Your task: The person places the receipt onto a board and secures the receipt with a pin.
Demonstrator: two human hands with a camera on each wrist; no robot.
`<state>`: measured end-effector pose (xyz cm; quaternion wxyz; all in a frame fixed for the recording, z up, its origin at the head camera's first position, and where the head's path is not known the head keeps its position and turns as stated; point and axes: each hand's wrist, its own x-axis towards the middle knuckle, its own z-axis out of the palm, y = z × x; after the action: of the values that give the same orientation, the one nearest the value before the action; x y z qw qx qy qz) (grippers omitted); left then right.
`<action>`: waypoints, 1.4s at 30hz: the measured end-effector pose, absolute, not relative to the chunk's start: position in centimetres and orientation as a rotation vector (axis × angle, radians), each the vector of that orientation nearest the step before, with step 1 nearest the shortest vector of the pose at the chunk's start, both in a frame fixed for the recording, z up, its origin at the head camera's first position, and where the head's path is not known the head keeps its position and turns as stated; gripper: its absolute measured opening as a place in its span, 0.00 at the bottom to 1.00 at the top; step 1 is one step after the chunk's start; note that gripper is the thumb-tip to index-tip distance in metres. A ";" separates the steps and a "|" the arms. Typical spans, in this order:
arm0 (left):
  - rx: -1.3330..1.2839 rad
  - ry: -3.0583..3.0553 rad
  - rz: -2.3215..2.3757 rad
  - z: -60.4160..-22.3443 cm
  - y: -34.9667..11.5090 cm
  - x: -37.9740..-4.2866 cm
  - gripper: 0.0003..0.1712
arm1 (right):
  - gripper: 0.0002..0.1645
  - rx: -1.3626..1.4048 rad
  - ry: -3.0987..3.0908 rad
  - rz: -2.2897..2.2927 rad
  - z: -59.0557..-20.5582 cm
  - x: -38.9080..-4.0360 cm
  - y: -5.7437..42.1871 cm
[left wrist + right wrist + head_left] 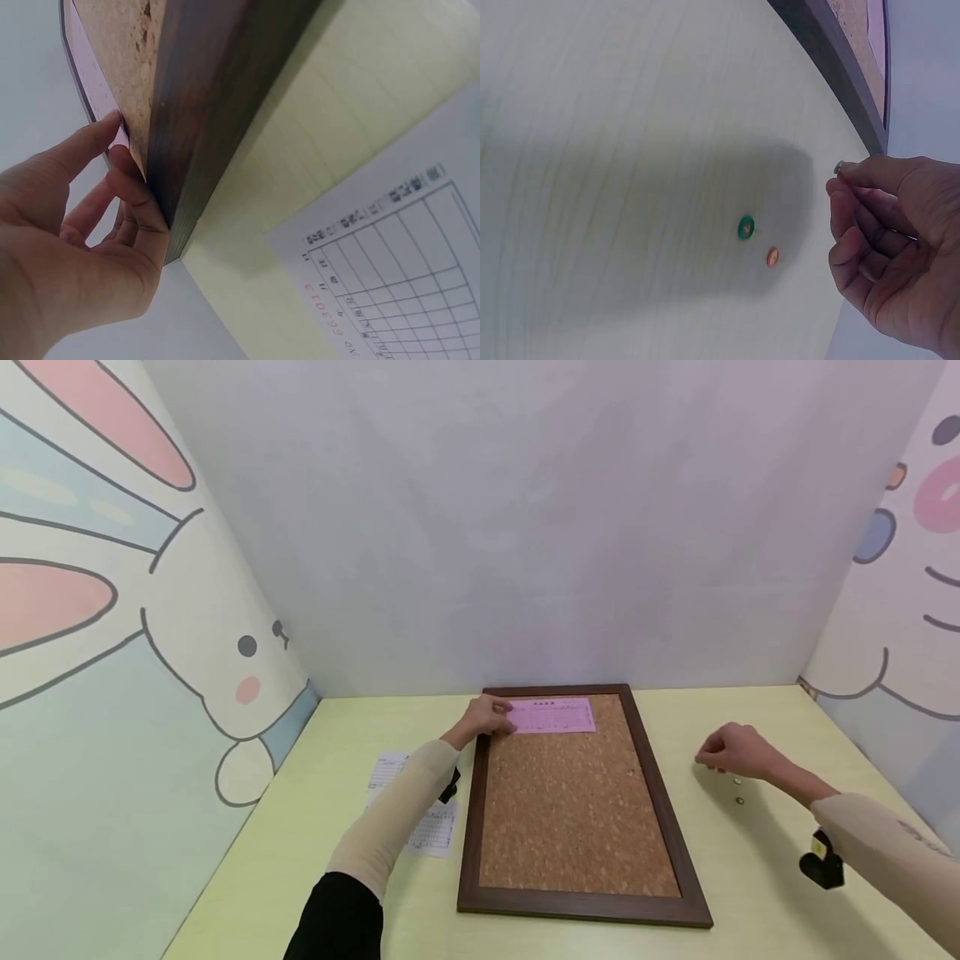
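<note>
A corkboard (577, 818) in a dark brown wooden frame lies on the table. Across its upper part is a pink printed slip (555, 716). My left hand (486, 716) pinches the slip's left edge between thumb and index finger, its other fingers bent over the board's frame in the left wrist view. To the right of the board, my right hand (738, 750) is raised over the table and pinches a small thumbtack (839, 167) at its fingertips. Beneath that hand lie a green thumbtack (745, 227) and an orange thumbtack (773, 256).
White printed forms (433, 831) lie left of the board, partly hidden under the left forearm. Behind the pale yellow table (750, 877) rises a grey wall (480, 527). Side panels with cartoon rabbit drawings (187, 668) stand at left and right.
</note>
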<state>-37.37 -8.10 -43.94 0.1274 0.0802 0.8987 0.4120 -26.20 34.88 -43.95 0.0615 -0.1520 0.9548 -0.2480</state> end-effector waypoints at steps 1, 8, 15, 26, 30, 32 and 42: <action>0.232 2.618 1.200 -44.0 -8.1 -37.3 0.27 | 0.10 -0.479 2.891 -0.769 -44.1 -26.5 34.4; 0.208 2.615 1.186 -44.0 -8.1 -37.3 0.28 | 0.08 -0.608 2.931 -0.808 -45.8 -28.4 32.5; 0.190 2.631 1.171 -44.1 -8.1 -37.4 0.28 | 0.07 -0.577 2.967 -0.751 -46.0 -28.5 33.4; 0.197 2.653 1.157 -44.1 -8.0 -37.4 0.28 | 0.06 -0.621 2.997 -0.620 -45.1 -27.5 33.7; 0.190 2.662 1.154 -44.2 -8.0 -37.3 0.27 | 0.06 -0.596 2.975 -0.606 -44.9 -27.4 33.7; 0.193 2.666 1.157 -44.3 -7.9 -37.3 0.27 | 0.06 -0.582 2.968 -0.607 -44.8 -27.5 33.8; 0.181 2.650 1.181 -44.3 -8.0 -37.3 0.27 | 0.07 -0.523 2.936 -0.741 -45.4 -28.3 34.3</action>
<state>-37.27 -8.03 -44.29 0.1170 0.0617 0.9054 0.4035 -28.27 34.35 -45.40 0.0343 -0.1700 0.9549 -0.2410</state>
